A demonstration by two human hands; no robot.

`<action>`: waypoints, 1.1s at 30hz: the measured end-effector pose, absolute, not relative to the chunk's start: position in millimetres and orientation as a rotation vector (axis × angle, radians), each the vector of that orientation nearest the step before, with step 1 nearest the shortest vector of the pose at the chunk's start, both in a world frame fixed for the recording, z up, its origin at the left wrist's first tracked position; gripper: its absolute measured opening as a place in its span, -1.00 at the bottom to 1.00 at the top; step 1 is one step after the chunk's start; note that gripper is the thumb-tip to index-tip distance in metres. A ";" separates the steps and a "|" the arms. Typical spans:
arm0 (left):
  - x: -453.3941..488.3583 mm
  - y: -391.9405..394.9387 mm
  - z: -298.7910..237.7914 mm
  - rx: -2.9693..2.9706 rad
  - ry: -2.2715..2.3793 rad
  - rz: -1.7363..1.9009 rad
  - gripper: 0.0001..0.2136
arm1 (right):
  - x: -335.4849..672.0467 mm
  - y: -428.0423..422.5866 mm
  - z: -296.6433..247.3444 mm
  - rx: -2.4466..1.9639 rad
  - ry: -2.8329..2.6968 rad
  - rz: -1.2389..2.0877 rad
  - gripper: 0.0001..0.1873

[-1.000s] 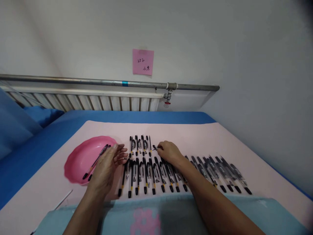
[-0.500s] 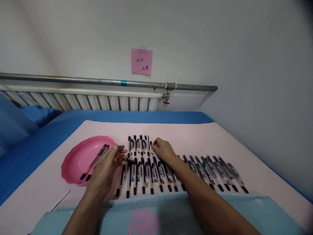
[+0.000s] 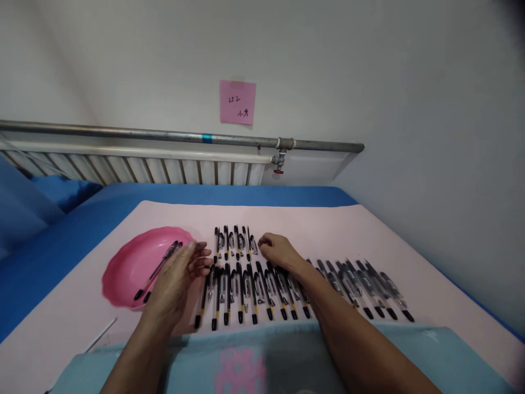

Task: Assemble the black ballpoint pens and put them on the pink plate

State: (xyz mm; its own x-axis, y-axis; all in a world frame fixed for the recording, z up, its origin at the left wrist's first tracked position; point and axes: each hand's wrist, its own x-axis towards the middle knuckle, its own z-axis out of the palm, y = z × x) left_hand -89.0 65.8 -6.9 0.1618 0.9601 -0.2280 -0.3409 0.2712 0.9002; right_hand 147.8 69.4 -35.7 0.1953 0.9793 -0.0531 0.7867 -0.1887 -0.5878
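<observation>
A row of several black pens [image 3: 254, 290] lies on a pale pink sheet [image 3: 328, 230], with a shorter row of pen parts [image 3: 233, 242] behind it. My right hand [image 3: 279, 253] rests beside the right end of the short row, fingers curled with the tips at a small pen part there; I cannot make out whether it still grips it. My left hand [image 3: 180, 279] hovers with fingers apart between the pink bowl [image 3: 123, 268] and the left end of the pen row, holding nothing. Two pens [image 3: 158, 269] lie in the bowl.
More pens [image 3: 361, 287] continue the row to the right. A white stick [image 3: 100, 335] lies at the front left. A light blue towel [image 3: 262, 361] covers the near edge. Blue bedding [image 3: 61, 241], a radiator [image 3: 164, 171], a pipe and a pink note [image 3: 237, 102] lie behind.
My right hand moved left and brought a small pen part down to the right end of the short back row. My left hand barely moved.
</observation>
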 end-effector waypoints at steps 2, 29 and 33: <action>-89.3 66.2 -7.1 0.819 0.968 1.087 -0.64 | 148.8 68.0 -33.9 -2.039 -1.638 0.638 -0.79; -88.6 65.3 -8.6 0.891 1.003 1.035 -0.59 | 150.4 70.0 -41.2 -1.931 -1.477 0.864 -0.85; -88.4 64.3 -7.6 0.893 1.007 1.027 -0.59 | 150.4 68.9 -41.3 -1.891 -1.506 0.892 -0.86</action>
